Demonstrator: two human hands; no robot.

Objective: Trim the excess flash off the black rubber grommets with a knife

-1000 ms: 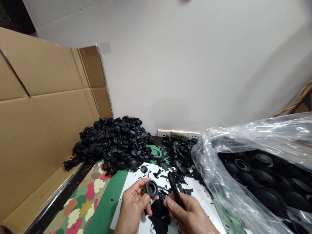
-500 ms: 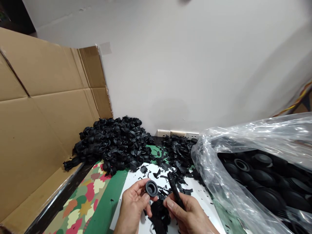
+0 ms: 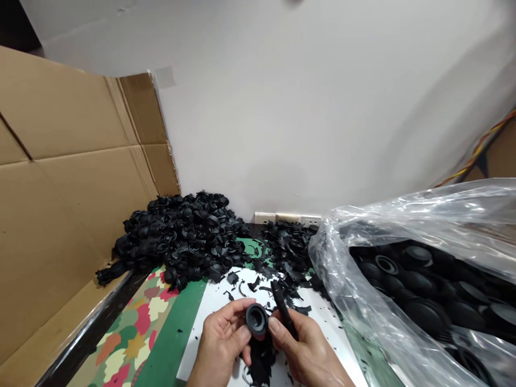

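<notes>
My left hand (image 3: pixel 227 336) grips a black rubber boot (image 3: pixel 257 318) between thumb and fingers, its round, hollow end turned up towards me. Close on its right, my right hand (image 3: pixel 304 344) is wrapped round a slim black tool (image 3: pixel 284 309) that points up and away; its kind I cannot make out. The right thumb and fingertips meet the boot's right edge. Under both hands lie black rubber scraps (image 3: pixel 261 360) on a white sheet (image 3: pixel 195 344).
A large heap of ribbed black rubber pieces (image 3: pixel 189 231) lies against a cardboard box (image 3: pixel 80 199) at left. More rubber trimmings (image 3: pixel 288 247) are piled near wall sockets (image 3: pixel 288 218). To the right, a clear plastic bag (image 3: pixel 334 258) holds many black rubber boots (image 3: pixel 423 312).
My right hand has moved left with the black tool and now touches the rubber boot. The boot has shifted slightly right. The whole view has turned a little to the right.
</notes>
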